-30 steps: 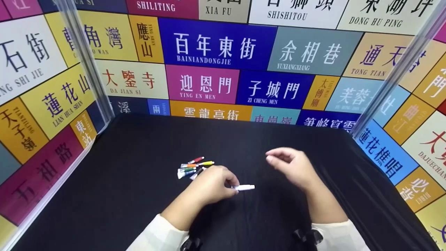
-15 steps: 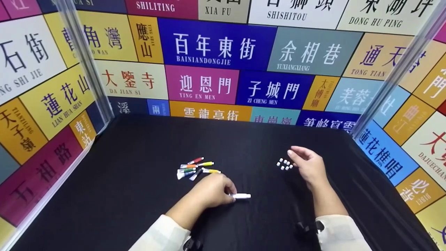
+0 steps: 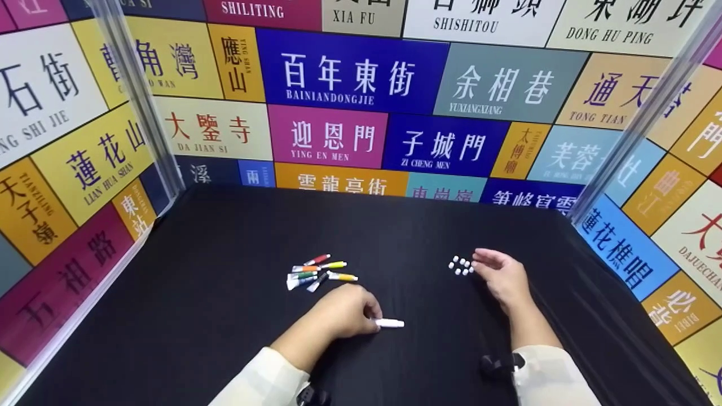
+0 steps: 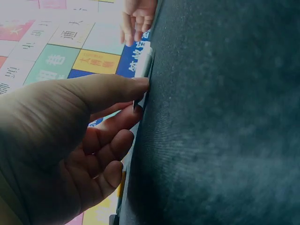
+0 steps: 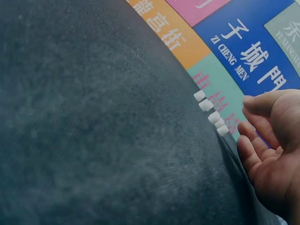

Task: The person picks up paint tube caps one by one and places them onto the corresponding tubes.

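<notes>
White tube (image 3: 391, 323), lower centre of the frame: we see the left hand (image 3: 351, 310) pinch one end, likely to steady it. Right of centre, the right hand (image 3: 505, 282), relaxed and empty, is just beside pieces (image 3: 462, 261) seemingly clustered for tidiness.

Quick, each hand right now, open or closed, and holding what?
Left hand: closed, pinching a white tube.
Right hand: open, nothing visible in it, beside the small white pieces.

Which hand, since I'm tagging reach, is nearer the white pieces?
Right. The right hand is just right of the white pieces; the left hand is well off to their left.
</notes>
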The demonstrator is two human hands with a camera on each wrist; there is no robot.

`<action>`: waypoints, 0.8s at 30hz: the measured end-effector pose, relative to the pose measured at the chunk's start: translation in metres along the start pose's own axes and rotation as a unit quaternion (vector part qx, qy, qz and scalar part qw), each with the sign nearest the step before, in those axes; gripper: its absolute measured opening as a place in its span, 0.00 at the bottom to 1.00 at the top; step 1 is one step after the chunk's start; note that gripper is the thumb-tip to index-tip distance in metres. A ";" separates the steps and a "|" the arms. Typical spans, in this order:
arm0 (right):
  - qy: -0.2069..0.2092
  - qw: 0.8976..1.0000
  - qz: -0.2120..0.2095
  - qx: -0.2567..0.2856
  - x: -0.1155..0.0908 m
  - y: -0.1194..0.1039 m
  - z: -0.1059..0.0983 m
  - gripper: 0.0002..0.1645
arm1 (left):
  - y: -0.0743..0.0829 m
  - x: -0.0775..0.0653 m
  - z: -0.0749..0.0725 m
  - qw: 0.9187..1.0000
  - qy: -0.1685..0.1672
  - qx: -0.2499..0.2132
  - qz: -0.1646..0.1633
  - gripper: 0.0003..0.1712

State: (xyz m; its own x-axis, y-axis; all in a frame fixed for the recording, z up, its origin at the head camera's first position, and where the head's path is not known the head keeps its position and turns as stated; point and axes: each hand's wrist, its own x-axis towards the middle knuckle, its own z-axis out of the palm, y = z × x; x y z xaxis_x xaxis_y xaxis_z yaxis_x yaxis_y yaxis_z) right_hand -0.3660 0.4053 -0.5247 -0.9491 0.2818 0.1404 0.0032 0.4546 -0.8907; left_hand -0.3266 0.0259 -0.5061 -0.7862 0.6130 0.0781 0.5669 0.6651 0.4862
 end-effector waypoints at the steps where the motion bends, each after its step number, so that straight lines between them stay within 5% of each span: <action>1: 0.000 1.000 -0.006 -0.015 0.000 0.002 0.000 0.25 | -0.001 0.000 0.001 1.000 0.002 0.000 -0.002 0.03; 12: -0.041 0.982 -0.048 -0.180 0.001 0.008 0.001 0.23 | -0.010 0.003 0.006 0.999 0.036 -0.022 0.004 0.03; 24: -0.035 0.974 -0.073 -0.212 -0.001 0.009 0.001 0.21 | -0.014 0.005 0.009 0.998 0.025 -0.049 0.011 0.09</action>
State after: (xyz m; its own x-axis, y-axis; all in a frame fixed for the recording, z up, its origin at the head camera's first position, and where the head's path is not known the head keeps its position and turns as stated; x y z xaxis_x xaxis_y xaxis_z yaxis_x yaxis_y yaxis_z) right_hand -0.3653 0.4081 -0.5334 -0.9682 0.1361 0.2098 -0.0182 0.7984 -0.6019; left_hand -0.3362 0.0229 -0.5202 -0.7861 0.6039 0.1321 0.5600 0.6053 0.5657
